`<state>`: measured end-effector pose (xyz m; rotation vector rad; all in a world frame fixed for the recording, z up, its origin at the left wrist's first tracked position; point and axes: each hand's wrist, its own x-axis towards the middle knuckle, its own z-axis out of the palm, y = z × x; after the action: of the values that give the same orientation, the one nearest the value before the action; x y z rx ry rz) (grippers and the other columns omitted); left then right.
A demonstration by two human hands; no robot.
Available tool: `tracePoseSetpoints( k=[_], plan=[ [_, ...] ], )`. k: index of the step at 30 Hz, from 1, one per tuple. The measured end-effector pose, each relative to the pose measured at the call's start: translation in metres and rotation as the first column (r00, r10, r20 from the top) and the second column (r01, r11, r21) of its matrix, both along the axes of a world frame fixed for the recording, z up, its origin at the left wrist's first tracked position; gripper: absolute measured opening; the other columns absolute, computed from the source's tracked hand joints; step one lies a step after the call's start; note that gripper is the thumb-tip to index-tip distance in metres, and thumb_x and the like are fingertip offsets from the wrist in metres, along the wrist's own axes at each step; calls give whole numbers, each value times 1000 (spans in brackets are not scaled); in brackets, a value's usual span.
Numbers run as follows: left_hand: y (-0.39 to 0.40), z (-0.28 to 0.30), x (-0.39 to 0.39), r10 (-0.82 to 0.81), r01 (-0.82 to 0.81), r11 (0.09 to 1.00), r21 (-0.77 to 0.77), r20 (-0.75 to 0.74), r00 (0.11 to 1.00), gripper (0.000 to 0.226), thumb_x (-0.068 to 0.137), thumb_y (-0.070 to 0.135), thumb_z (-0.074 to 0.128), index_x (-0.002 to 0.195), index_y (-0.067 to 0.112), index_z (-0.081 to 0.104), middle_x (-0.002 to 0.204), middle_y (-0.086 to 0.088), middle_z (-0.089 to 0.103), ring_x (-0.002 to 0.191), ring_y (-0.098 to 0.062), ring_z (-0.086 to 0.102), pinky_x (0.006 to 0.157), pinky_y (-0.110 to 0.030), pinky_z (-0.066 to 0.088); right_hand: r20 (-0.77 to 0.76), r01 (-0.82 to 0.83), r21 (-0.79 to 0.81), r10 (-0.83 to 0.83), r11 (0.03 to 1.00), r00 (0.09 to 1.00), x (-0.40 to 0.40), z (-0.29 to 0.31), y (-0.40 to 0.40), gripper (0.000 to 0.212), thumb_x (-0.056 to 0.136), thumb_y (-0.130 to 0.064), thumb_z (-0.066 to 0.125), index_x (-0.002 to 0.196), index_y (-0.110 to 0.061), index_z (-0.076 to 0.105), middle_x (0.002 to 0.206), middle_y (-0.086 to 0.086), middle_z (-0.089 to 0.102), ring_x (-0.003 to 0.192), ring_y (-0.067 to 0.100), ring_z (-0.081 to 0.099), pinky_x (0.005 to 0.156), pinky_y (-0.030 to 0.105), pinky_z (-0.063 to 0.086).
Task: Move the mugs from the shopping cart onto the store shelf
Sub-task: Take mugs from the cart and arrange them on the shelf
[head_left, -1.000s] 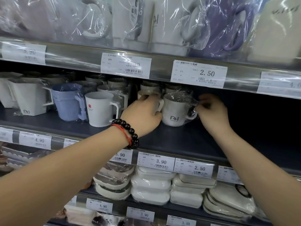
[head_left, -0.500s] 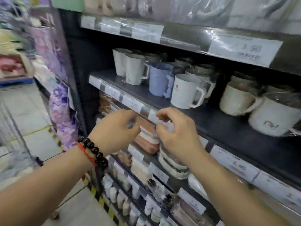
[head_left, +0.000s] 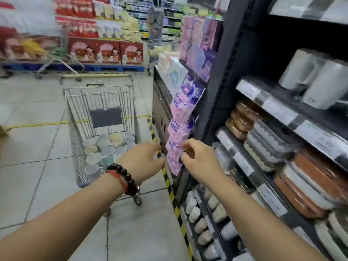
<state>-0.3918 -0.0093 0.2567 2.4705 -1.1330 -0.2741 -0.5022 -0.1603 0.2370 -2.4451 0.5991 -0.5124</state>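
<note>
Fingers [head_left: 185, 147] of the right hand [head_left: 200, 162] and left hand [head_left: 143, 161] loosely curled, holding nothing, between shopping cart [head_left: 75, 129] with mugs [head_left: 108, 147] and store shelf [head_left: 273, 108].

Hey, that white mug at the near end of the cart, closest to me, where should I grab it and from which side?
Take the near white mug by its rim, coming straight down from above. It stands upright, mouth open upward, with other mugs packed beside it and the cart's wire wall close by, so its sides are hard to reach. No handle is clearly visible. The left hand is nearer and empty.
</note>
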Motion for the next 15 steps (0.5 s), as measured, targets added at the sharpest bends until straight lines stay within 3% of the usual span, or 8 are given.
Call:
tracePoseSetpoints(
  k=[4,7,10,15],
  plan=[
    [39,-26,45,153,-151,985,83,-21,988,36,88,40,47,118,24,58,118,4,60,103,-21,58,79,-31,49,-90,-92,66,98,994,991,65,-25,23,25,82,-24,57,105,-20,64,98,-3,64,92,15,58,83,35,49],
    [63,-42,74,231,-226,968,112,-29,973,35,88,45,46,108,20,60,109,2,62,102,-21,59,81,-37,51,-120,-150,85,160,985,980,109,-41,41,24,83,-21,59,106,-18,65,99,-1,65,92,17,58,82,34,48],
    [81,-58,103,319,-308,944,120,-78,945,40,84,47,44,112,22,60,113,3,63,105,-20,58,86,-37,50,-130,-223,110,236,969,963,147,-53,55,23,82,-22,59,103,-17,65,98,1,65,88,17,58,80,33,48],
    [90,-83,150,393,-376,916,141,-123,911,41,78,46,43,112,28,59,111,7,63,99,-18,59,81,-33,51,-181,-270,130,290,954,940,206,-78,52,24,84,-21,60,106,-17,66,102,1,66,96,20,60,85,36,49]
  ],
)
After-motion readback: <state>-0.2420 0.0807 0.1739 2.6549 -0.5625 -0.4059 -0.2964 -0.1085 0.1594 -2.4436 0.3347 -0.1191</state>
